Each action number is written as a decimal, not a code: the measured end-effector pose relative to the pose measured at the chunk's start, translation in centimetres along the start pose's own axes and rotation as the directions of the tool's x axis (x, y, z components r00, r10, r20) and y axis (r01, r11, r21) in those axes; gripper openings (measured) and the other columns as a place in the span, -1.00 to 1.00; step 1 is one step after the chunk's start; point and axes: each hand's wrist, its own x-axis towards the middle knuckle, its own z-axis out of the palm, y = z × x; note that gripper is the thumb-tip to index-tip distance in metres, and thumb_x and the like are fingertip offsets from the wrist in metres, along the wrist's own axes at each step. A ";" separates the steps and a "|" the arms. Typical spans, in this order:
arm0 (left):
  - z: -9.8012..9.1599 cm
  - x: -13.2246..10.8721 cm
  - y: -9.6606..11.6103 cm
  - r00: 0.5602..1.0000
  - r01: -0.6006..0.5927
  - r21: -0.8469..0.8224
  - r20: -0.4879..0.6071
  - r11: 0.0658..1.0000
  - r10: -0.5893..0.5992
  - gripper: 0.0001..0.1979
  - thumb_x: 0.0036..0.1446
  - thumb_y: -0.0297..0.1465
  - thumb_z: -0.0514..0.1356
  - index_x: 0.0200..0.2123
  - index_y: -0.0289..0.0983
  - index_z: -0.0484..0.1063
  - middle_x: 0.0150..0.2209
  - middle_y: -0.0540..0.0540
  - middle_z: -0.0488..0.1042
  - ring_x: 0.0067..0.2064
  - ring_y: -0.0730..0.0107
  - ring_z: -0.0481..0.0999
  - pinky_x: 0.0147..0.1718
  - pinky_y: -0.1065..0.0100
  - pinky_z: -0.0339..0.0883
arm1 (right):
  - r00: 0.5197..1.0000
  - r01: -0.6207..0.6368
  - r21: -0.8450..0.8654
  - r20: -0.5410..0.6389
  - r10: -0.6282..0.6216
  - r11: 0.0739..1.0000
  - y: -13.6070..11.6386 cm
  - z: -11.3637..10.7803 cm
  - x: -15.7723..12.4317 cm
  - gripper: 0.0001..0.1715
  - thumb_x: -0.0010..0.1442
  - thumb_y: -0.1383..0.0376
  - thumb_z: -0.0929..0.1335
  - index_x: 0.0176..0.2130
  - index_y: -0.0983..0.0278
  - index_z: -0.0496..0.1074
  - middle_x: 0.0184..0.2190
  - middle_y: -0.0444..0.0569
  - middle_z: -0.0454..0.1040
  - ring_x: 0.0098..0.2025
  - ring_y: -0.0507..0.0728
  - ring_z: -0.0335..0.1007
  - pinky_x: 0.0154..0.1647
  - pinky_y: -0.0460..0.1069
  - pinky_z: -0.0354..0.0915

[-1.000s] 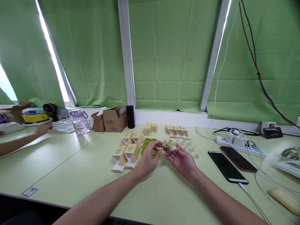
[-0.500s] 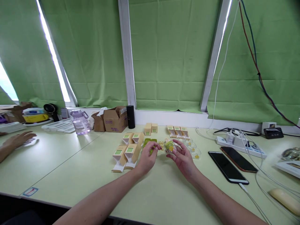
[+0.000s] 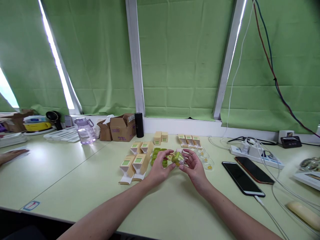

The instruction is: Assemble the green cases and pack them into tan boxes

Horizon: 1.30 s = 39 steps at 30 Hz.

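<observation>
Between both hands, above the table, is a small clear container with a green piece in it [image 3: 177, 159]. My left hand [image 3: 161, 168] closes its fingertips on the container's left side. From the right, my right hand [image 3: 194, 166] grips it between thumb and fingers. Just behind my left hand lie several small green pieces [image 3: 156, 150], partly covered by the hand. Several clear plastic domed pieces with yellow spots [image 3: 208, 163] rest right of my right hand. To the left stand several tan cardboard boxes [image 3: 139, 163] with green windows and open flaps.
More small tan boxes [image 3: 190, 141] stand at the back. Two phones [image 3: 243, 179], a power strip [image 3: 257, 156] and cables lie at right. A purple water bottle [image 3: 85, 131], a brown carton [image 3: 123, 127] and a black cylinder [image 3: 139, 125] are back left. Another person's hand [image 3: 12, 155] is far left.
My left hand has come right and taken hold of the container. The container has turned in my right hand. The other person's hand has moved left.
</observation>
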 end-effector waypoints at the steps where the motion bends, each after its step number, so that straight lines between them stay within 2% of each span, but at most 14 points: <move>1: 0.0 0.0 0.1 1.000 0.002 -0.009 0.012 1.000 -0.002 -0.50 0.20 -0.27 0.37 0.18 -0.20 0.42 0.17 -0.27 0.45 0.15 0.02 0.49 0.18 -0.02 0.39 | 1.000 0.003 -0.005 0.006 -0.002 1.000 0.0 0.0 0.0 -0.13 -0.13 0.22 0.66 0.13 0.08 0.39 0.05 0.04 0.48 0.06 0.27 0.48 -0.02 0.13 0.51; 9: 0.1 0.0 0.2 0.999 -0.004 -0.066 0.052 0.998 0.007 -0.44 0.13 -0.39 0.42 0.19 -0.20 0.41 0.19 -0.28 0.42 0.22 -0.02 0.45 0.23 -0.05 0.35 | 0.998 0.024 -0.005 0.055 -0.024 1.000 0.1 0.4 -0.1 -0.13 -0.15 0.31 0.64 0.12 0.04 0.37 0.06 0.01 0.48 0.12 0.27 0.46 0.01 0.13 0.50; 18: 0.0 0.0 0.5 0.996 -0.065 -0.012 0.057 0.998 0.065 -0.53 0.14 -0.45 0.40 0.13 -0.18 0.48 0.11 -0.24 0.46 0.16 0.04 0.47 0.21 -0.01 0.39 | 0.997 -0.001 -0.037 0.078 0.004 0.999 0.0 0.5 -0.2 -0.14 -0.16 0.35 0.57 0.12 0.05 0.36 0.06 0.01 0.44 0.10 0.24 0.43 -0.07 0.09 0.50; 21: 0.0 0.1 0.3 0.997 -0.076 0.030 0.033 0.997 0.075 -0.54 0.16 -0.41 0.40 0.13 -0.19 0.49 0.07 -0.24 0.46 0.12 0.06 0.48 0.17 0.00 0.41 | 1.000 0.002 -0.112 0.022 0.001 0.994 0.4 0.3 -0.1 -0.19 -0.17 0.36 0.52 0.10 0.07 0.38 0.04 0.01 0.44 0.04 0.23 0.44 -0.16 0.06 0.49; 25: -0.2 0.2 0.0 0.997 -0.079 0.116 -0.014 0.990 0.082 -0.54 0.14 -0.38 0.42 0.12 -0.19 0.51 0.00 -0.21 0.45 0.09 0.07 0.46 0.14 -0.01 0.41 | 0.985 0.025 -0.208 -0.160 -0.059 0.978 0.7 -0.2 0.5 -0.33 -0.14 0.34 0.45 0.02 0.13 0.39 -0.11 -0.03 0.44 -0.16 0.18 0.44 -0.33 0.02 0.42; 28: -0.2 0.2 0.0 0.995 -0.098 0.170 -0.007 0.981 0.100 -0.55 0.13 -0.39 0.42 0.10 -0.18 0.53 -0.02 -0.20 0.45 0.11 0.05 0.42 0.15 -0.02 0.39 | 0.963 0.030 -0.231 -0.253 -0.090 0.972 0.4 -0.6 0.8 -0.41 -0.08 0.30 0.42 0.00 0.15 0.38 -0.18 -0.07 0.41 -0.27 0.13 0.39 -0.42 -0.01 0.37; 31: -0.1 0.0 0.0 0.994 -0.114 0.213 0.030 0.971 0.110 -0.55 0.09 -0.41 0.43 0.08 -0.19 0.55 -0.03 -0.21 0.49 0.12 0.02 0.39 0.15 -0.03 0.38 | 0.956 0.030 -0.238 -0.276 -0.097 0.971 0.2 -0.8 0.8 -0.44 -0.05 0.29 0.41 0.00 0.16 0.38 -0.20 -0.09 0.40 -0.32 0.11 0.35 -0.48 -0.03 0.33; 35: 0.0 -0.3 0.3 0.992 -0.093 0.254 0.110 0.963 0.067 -0.55 0.06 -0.41 0.43 0.06 -0.17 0.58 -0.04 -0.21 0.57 0.13 -0.05 0.35 0.13 -0.07 0.36 | 0.965 0.020 -0.243 -0.249 -0.082 0.970 0.4 -0.9 0.6 -0.49 -0.03 0.29 0.41 -0.02 0.16 0.40 -0.23 -0.09 0.42 -0.34 0.12 0.34 -0.51 -0.03 0.30; 39: 0.1 -0.5 0.6 0.986 -0.086 0.304 0.162 0.949 0.038 -0.53 0.03 -0.41 0.44 0.05 -0.16 0.59 -0.08 -0.19 0.59 0.12 -0.08 0.34 0.12 -0.08 0.35 | 0.967 0.038 -0.247 -0.235 -0.098 0.968 0.8 -1.0 0.7 -0.54 -0.02 0.28 0.44 -0.06 0.17 0.45 -0.29 -0.09 0.44 -0.35 0.13 0.35 -0.48 0.00 0.33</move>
